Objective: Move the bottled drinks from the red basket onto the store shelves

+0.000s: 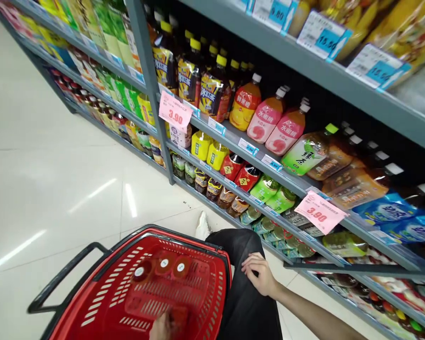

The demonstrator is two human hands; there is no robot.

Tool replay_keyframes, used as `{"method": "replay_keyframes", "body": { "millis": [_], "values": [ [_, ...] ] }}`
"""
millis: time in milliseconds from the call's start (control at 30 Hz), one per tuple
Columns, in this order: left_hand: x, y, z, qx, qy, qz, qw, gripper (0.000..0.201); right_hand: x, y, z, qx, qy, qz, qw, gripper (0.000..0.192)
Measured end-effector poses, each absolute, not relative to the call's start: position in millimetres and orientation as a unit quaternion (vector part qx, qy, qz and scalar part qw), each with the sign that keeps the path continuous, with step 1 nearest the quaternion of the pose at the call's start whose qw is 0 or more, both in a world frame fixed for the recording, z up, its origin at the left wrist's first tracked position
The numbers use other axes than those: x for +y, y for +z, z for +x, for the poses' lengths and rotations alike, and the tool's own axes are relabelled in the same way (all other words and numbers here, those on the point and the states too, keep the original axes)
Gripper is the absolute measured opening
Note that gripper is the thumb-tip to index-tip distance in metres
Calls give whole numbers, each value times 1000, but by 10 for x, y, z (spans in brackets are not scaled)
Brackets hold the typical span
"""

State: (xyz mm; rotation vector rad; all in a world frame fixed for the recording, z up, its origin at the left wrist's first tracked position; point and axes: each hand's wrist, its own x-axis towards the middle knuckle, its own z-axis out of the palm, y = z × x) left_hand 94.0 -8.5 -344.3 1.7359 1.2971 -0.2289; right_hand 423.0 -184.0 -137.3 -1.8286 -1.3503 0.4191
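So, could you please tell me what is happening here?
A person's left hand is inside a red shopping basket, at a reddish item too blurred to identify. Three items with round white tops are in there too. The right hand rests on the person's knee. Bottled drinks line the shelves alongside.

Plastic basket [132, 245], glossy floor tiles [56, 179], matt cloth trousers [250, 309]

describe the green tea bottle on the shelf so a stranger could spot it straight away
On the grey rack, find the shelf whose edge carries two pink 3.90 tags. Stop between the pink-labelled bottles and the brown-labelled ones. The green tea bottle there has a bright green cap, while those neighbours' caps are white.
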Motion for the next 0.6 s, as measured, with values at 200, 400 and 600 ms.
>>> {"method": "replay_keyframes", "body": {
  "millis": [200, 400, 600],
  "values": [
    [-89, -2610, 1008, 506, -55, 778, 370, 17, -1796, -1299, 4016, -534, 150, -774, 305, 19],
    [-108, -1151, 1127, 472, 64, 799, 367, 18, -1546, -1399, 3032, -536, 273, -736, 312, 128],
    [-384, 350, 1281, 430, 142, 802, 388, 18, -1434, -1317, 2316, -450, 247, -674, 531, 110]
  ]
}}
